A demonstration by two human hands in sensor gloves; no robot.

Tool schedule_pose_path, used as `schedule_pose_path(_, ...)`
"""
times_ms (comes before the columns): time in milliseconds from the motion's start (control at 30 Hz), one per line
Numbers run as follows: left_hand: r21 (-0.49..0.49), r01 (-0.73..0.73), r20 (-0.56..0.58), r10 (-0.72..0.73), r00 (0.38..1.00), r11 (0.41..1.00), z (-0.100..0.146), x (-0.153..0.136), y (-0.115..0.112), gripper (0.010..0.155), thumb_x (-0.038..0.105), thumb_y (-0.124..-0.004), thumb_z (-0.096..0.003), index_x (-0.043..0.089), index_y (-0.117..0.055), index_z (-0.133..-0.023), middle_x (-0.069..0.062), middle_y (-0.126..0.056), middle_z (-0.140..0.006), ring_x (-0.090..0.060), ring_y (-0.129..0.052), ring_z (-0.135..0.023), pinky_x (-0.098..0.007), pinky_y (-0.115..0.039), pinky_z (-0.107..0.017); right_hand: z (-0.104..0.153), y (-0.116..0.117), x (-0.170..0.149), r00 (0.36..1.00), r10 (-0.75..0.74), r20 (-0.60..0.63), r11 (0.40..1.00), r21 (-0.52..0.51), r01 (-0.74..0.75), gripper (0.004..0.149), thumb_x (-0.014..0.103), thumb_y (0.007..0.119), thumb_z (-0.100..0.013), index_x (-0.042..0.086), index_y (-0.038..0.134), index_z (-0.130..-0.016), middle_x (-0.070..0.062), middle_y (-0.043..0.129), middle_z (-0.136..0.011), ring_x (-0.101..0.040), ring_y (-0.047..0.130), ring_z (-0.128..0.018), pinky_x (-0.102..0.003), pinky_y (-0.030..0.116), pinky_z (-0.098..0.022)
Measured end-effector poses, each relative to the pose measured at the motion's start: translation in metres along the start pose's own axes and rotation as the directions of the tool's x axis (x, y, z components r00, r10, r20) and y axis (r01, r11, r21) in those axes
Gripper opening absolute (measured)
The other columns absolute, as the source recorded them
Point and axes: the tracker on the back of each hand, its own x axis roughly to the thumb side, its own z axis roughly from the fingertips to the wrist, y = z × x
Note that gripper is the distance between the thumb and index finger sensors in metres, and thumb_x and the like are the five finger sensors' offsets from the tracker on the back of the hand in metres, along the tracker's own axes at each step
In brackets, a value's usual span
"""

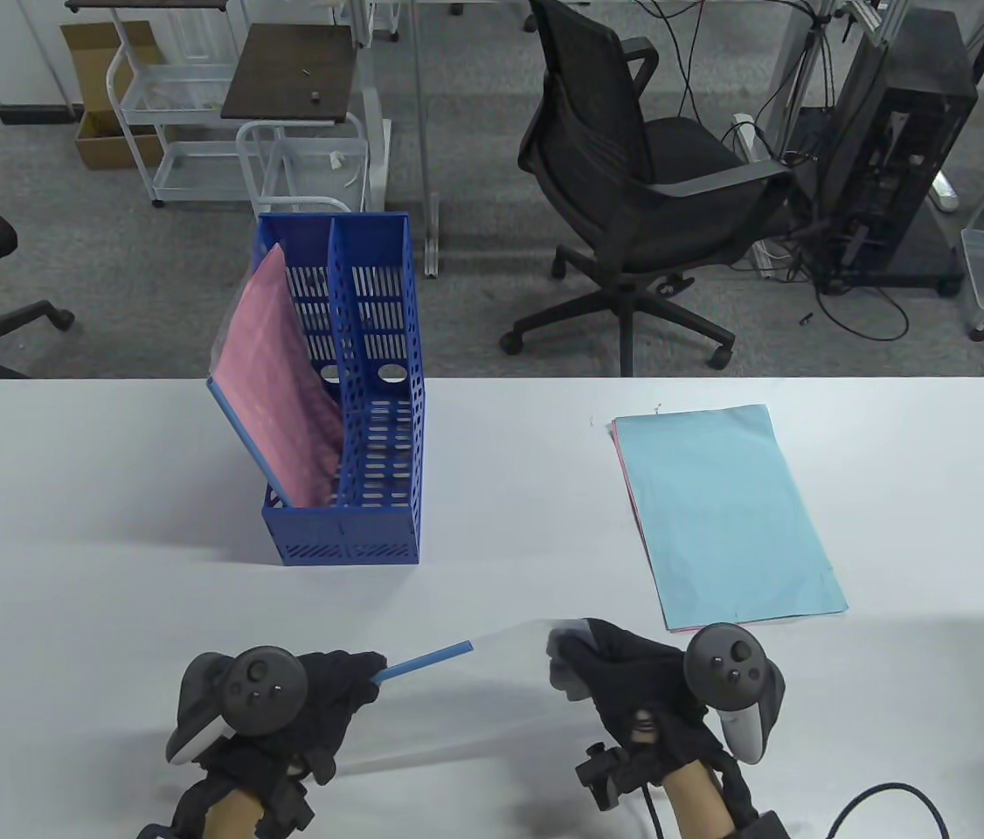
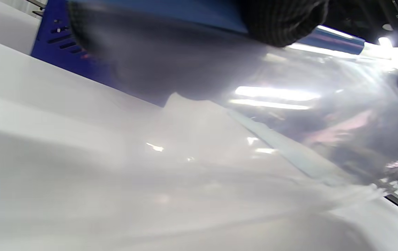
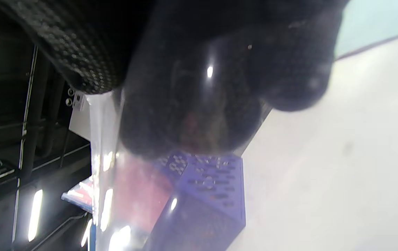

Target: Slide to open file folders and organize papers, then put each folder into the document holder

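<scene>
Two hands hold one clear folder on the near side of the document holder (image 1: 343, 393).
We see the left hand (image 1: 317, 699) pinching the folder's blue slide bar (image 1: 424, 660), and the right hand (image 1: 623, 677) gripping the clear folder (image 1: 474, 699) at its other end. Right of the holder lies the paper stack (image 1: 724, 516); a pink-filled folder (image 1: 278, 393) leans inside its left compartment.
</scene>
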Motion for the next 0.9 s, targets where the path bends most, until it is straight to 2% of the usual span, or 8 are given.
schedule_pose_path(200,-0.049,-0.024,-0.068,0.021,0.997,0.999,0.0,-0.014,0.005,0.048,0.043,-0.073,-0.0446,0.029,-0.094,-0.086,-0.001,-0.103,-0.067,-0.026,-0.105,-0.05,-0.051,-0.084,-0.054,0.0,-0.023,-0.006,1.0,-0.016,-0.02,0.997,-0.079,0.014,0.041,0.045,0.086,-0.035,0.021,0.098,-0.066,0.001,0.108,-0.042,-0.015,0.106,-0.026,-0.036,0.093,-0.029)
schedule_pose_path(367,-0.068,0.0,-0.181,-0.012,0.983,0.998,0.003,-0.031,0.012,0.048,0.043,-0.075,-0.0444,0.03,-0.095,-0.086,0.0,-0.105,-0.068,-0.026,-0.108,-0.053,-0.051,-0.085,-0.054,0.002,-0.047,-0.013,0.997,-0.019,-0.073,0.989,-0.149,0.008,0.041,0.045,0.085,-0.035,0.021,0.097,-0.067,0.001,0.108,-0.041,-0.014,0.105,-0.026,-0.036,0.093,-0.029)
schedule_pose_path(500,-0.098,-0.075,-0.271,0.046,0.961,0.992,0.007,-0.047,0.017,0.048,0.042,-0.075,-0.0453,0.026,-0.095,-0.086,-0.002,-0.108,-0.067,-0.027,-0.111,-0.051,-0.049,-0.087,-0.052,0.004,-0.061,-0.017,0.995,-0.024,-0.102,0.979,-0.204,0.003,0.041,0.045,0.085,-0.036,0.02,0.097,-0.067,0.001,0.108,-0.041,-0.015,0.105,-0.026,-0.036,0.092,-0.029)
schedule_pose_path(733,-0.204,-0.094,-0.445,-0.007,0.895,0.974,0.007,-0.068,0.011,0.051,0.042,-0.075,-0.0481,0.015,-0.086,-0.09,-0.004,-0.109,-0.07,-0.025,-0.113,-0.05,-0.047,-0.089,-0.05,0.003,-0.057,-0.018,0.994,-0.01,-0.107,0.981,-0.192,-0.01,0.041,0.044,0.085,-0.036,0.02,0.097,-0.067,0.001,0.107,-0.041,-0.015,0.105,-0.026,-0.037,0.092,-0.029)
schedule_pose_path(900,-0.192,-0.07,-0.549,-0.048,0.835,0.979,0.007,-0.081,0.007,0.054,0.044,-0.076,-0.0482,0.011,-0.084,-0.09,-0.002,-0.111,-0.063,-0.022,-0.115,-0.042,-0.045,-0.092,-0.045,0.001,-0.047,-0.018,0.993,0.007,-0.115,0.99,-0.136,-0.023,0.042,0.044,0.085,-0.036,0.019,0.096,-0.067,0.001,0.107,-0.042,-0.016,0.105,-0.027,-0.037,0.092,-0.029)
